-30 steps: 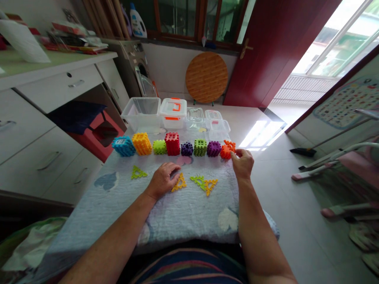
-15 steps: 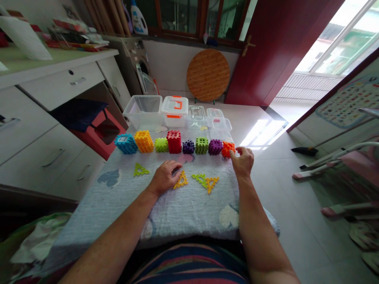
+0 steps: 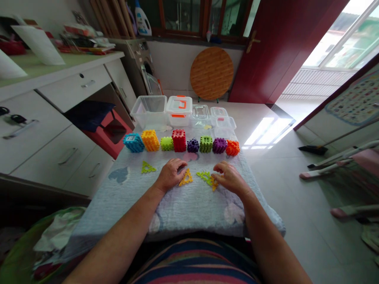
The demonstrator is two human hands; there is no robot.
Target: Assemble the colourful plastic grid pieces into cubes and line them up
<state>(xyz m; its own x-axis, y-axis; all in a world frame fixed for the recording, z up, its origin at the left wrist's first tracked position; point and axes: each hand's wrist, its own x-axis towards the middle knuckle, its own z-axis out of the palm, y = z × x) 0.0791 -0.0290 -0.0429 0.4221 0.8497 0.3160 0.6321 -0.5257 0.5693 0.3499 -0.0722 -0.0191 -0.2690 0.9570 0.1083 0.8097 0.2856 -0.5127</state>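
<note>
My left hand [image 3: 172, 173] rests on the cloth with loosely curved fingers, the thumb apart and beside a yellow triangular building piece [image 3: 186, 178]. My right hand [image 3: 230, 177] hovers over a second yellow triangular piece [image 3: 213, 187] and partly covers it; its thumb and fingers are apart. A lime-green triangular piece [image 3: 203, 176] lies just left of that one. Another lime-green triangle [image 3: 147, 167] lies to the left of my left hand. Behind both hands stands a row of block shapes, from a blue block [image 3: 134, 142] to a red block [image 3: 179, 141] and an orange block [image 3: 233, 148].
Clear plastic bins stand at the table's far edge: a large open bin [image 3: 149, 110], a box with orange latches [image 3: 179, 110] and smaller containers [image 3: 225, 122]. A red stool [image 3: 118, 128] is left of the table. A round wooden board [image 3: 211, 74] leans against the wall.
My right hand has let go of the orange block at the row's right end and come back toward the yellow triangle. My left hand stays near its triangle. The view has shifted slightly.
</note>
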